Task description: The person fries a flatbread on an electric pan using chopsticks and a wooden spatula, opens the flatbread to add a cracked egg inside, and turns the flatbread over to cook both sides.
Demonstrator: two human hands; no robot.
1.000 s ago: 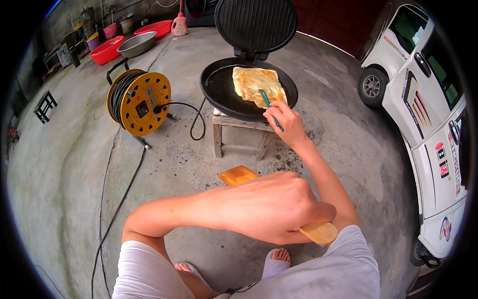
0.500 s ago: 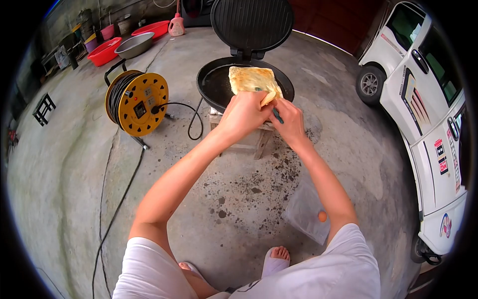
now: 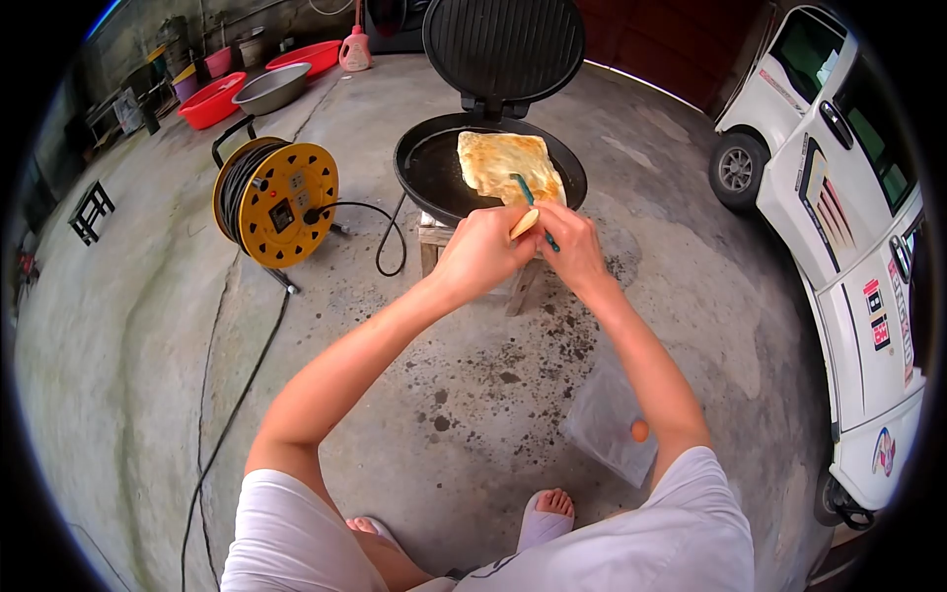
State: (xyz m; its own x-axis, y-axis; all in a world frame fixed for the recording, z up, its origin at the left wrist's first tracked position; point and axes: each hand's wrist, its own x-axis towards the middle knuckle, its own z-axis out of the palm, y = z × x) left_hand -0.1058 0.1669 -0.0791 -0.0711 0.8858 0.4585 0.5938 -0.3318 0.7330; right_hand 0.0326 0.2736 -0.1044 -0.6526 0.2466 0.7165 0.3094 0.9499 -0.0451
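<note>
A golden-browned square flatbread [image 3: 508,161] lies on the right side of a round black electric griddle [image 3: 424,166], its near edge beside my hands. My left hand [image 3: 483,255] is closed around a pale wooden-looking handle [image 3: 526,224], its rounded end poking out between the fingers. Close against it, my right hand [image 3: 575,249] grips a thin teal stick [image 3: 524,189] whose upper end overlaps the flatbread. What the pale handle belongs to is hidden behind the fingers.
The griddle's ridged lid [image 3: 503,49] stands raised behind it, over a small wooden stool [image 3: 431,252]. A yellow cable reel [image 3: 296,207] sits left, its cord running along the floor. An egg [image 3: 639,430] rests on a plastic bag [image 3: 604,419]. A white vehicle [image 3: 838,217] is at right.
The flatbread's near part, tilted up by my hands before, now lies flatter on the griddle. My hands have drawn slightly nearer to me, and more of the teal stick shows.
</note>
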